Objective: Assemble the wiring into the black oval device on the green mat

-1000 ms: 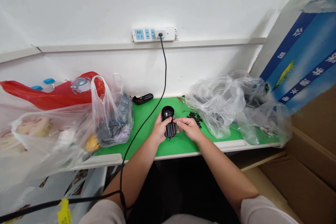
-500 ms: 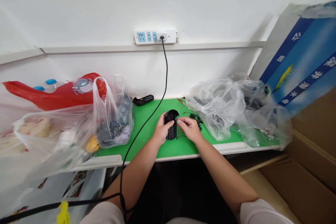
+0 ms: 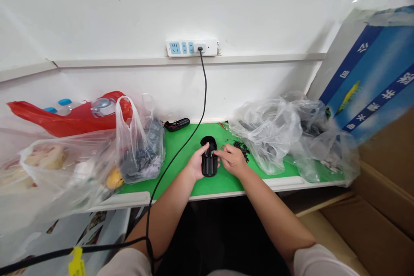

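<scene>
A black plastic housing (image 3: 209, 166), with a ribbed lower half and a rounded hollow top, is held over the green mat. My left hand (image 3: 196, 163) is closed around its left side, the thumb lying over the hollow and fingertips showing at the right edge. My right hand (image 3: 232, 158) is at the housing's right side, its index fingertip at the middle of the housing and the other fingers curled in. Anything under those fingers is hidden. Beside my right hand is a pile of small black parts with thin wires (image 3: 242, 148).
A similar black housing (image 3: 177, 124) lies at the mat's back edge. Clear plastic bags (image 3: 268, 131) stand to the right, and filled bags (image 3: 139, 151) to the left. A black cable (image 3: 181, 151) hangs from the wall power strip (image 3: 191, 47) across the mat (image 3: 181, 168).
The housing has tilted and come slightly nearer to me. My left thumb has moved up over the hollow. My right hand has gone from a pinch to an extended index finger.
</scene>
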`<act>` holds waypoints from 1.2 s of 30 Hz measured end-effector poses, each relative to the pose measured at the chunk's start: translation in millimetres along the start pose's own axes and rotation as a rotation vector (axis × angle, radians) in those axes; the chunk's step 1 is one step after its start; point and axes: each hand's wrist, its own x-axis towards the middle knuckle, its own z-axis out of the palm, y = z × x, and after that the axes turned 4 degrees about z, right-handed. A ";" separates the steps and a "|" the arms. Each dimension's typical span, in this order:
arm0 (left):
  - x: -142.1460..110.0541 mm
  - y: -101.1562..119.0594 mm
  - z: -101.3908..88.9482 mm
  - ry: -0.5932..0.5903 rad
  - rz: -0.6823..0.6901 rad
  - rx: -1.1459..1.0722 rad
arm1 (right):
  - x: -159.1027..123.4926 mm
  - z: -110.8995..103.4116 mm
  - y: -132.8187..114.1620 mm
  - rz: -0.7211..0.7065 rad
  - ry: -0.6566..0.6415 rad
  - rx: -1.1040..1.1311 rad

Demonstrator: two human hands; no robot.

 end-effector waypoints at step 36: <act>0.2 -10.2 6.8 0.173 0.497 0.194 | 4.5 8.9 -17.2 0.852 -0.049 0.923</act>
